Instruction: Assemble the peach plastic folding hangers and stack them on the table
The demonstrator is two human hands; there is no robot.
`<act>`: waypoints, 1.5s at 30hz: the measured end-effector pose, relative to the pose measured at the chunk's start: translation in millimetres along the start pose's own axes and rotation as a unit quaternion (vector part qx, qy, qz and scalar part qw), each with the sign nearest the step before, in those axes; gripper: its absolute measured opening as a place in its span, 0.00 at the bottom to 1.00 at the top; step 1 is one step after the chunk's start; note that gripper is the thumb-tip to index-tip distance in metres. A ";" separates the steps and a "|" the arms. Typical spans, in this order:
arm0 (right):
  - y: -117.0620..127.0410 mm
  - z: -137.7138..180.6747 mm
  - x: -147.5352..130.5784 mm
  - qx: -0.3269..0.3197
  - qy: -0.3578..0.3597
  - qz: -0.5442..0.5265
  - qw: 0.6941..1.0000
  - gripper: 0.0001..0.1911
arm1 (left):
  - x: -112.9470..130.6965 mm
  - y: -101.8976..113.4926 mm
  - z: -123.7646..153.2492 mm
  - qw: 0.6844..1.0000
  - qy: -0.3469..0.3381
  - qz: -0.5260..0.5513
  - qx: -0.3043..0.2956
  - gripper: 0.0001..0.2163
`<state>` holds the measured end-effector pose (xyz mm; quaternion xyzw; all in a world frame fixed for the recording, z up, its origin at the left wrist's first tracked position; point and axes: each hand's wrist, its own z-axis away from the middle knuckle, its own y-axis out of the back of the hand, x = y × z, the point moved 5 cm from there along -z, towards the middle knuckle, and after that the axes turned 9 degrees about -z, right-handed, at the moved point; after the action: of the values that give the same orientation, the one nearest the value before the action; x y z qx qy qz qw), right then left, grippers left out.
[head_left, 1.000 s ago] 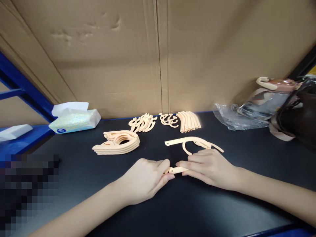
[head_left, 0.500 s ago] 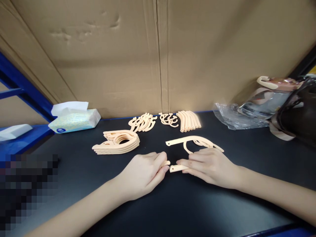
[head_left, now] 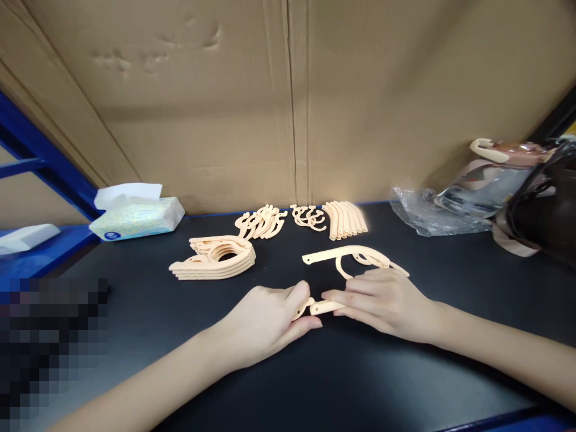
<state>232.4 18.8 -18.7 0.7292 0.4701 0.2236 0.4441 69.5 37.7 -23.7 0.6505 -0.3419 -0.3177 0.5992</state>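
My left hand (head_left: 265, 321) pinches a small peach plastic piece (head_left: 302, 308) between thumb and fingers. My right hand (head_left: 382, 300) grips a peach plastic bar (head_left: 326, 308) whose end meets that small piece. Both hands rest low on the black tabletop (head_left: 315, 378). Just behind my right hand lies an assembled peach hanger (head_left: 351, 257) with a hook. Farther back are a stack of curved hanger bodies (head_left: 216, 258), a pile of hooked pieces (head_left: 261, 223), small hooks (head_left: 308, 217) and a row of straight bars (head_left: 345, 219).
A tissue pack (head_left: 137, 213) sits at the back left beside a blue shelf frame (head_left: 45, 162). Crumpled clear plastic (head_left: 427, 213) and a dark bag (head_left: 544, 210) lie at the right. A cardboard wall (head_left: 288, 102) closes off the back.
Half a second ago the small piece and the bar were slightly apart; now my hands have brought their ends together again.
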 end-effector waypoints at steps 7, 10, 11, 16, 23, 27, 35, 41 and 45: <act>1.9 -1.0 -4.1 0.018 0.023 0.011 1.000 0.14 | 2.3 -1.6 -0.9 0.998 -0.023 -0.054 0.023 0.10; 2.2 -2.6 -5.4 0.023 0.028 0.002 0.999 0.14 | 3.1 -0.5 -1.7 0.995 -0.035 -0.089 0.027 0.11; 2.3 -3.1 -5.7 0.025 0.028 -0.004 0.999 0.14 | 3.4 -0.3 -1.9 0.994 -0.040 -0.101 0.026 0.11; 1.4 -5.3 -6.9 0.026 0.019 -0.009 0.999 0.14 | 4.6 -1.7 -1.8 0.988 -0.053 -0.144 0.014 0.10; 0.0 -3.9 -7.6 0.020 0.002 -0.013 1.000 0.13 | 5.5 -3.2 -2.1 0.981 -0.054 -0.185 0.019 0.12; -0.4 -3.4 -7.5 0.003 -0.009 -0.025 1.000 0.14 | 8.4 -0.6 -1.1 0.967 -0.064 -0.242 0.047 0.13; -0.9 -1.6 -4.5 -0.066 -0.090 -0.085 0.990 0.17 | 14.0 4.4 0.6 0.945 -0.070 -0.313 0.067 0.12; -3.1 0.3 -0.7 -0.071 -0.109 -0.115 0.985 0.15 | 15.3 7.2 -0.3 0.945 -0.070 -0.306 0.091 0.11; -3.9 0.1 1.6 -0.076 -0.111 -0.112 0.985 0.16 | 17.1 7.6 1.4 0.945 -0.060 -0.301 0.116 0.10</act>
<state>231.3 20.8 -22.2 0.6568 0.4783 0.1255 0.5694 77.5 22.5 -16.3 0.7678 -0.2000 -0.4796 0.3748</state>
